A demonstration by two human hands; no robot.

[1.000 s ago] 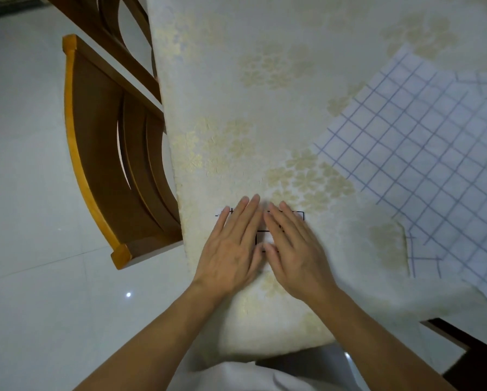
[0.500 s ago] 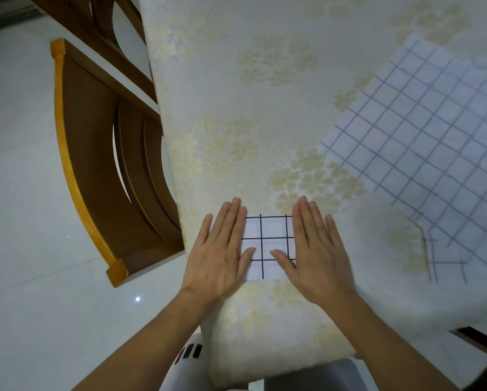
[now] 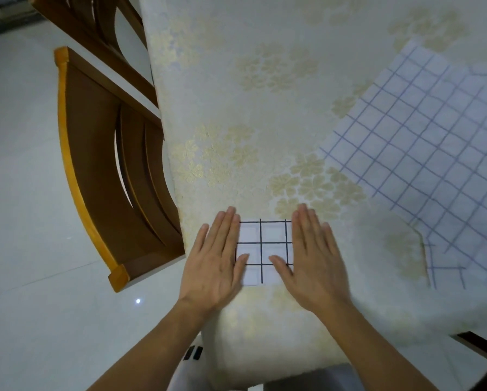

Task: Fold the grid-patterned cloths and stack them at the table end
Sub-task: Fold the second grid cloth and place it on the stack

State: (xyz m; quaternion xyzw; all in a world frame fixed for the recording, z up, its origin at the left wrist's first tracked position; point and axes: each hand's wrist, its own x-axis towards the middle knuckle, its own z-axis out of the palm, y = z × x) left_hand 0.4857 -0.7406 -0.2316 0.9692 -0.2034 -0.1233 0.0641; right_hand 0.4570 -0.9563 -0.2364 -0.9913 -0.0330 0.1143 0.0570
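Left grip (image 3: 214, 266) and right grip (image 3: 312, 261) are pressing open-palmed on the folded cloth (image 3: 262, 249), probably flattening it for stacking.

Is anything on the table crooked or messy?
Yes: the big blue-grid cloth on the right lies unfolded and slanted on the tablecloth. The small folded cloth, pressed by the left hand and right hand, sits straight.
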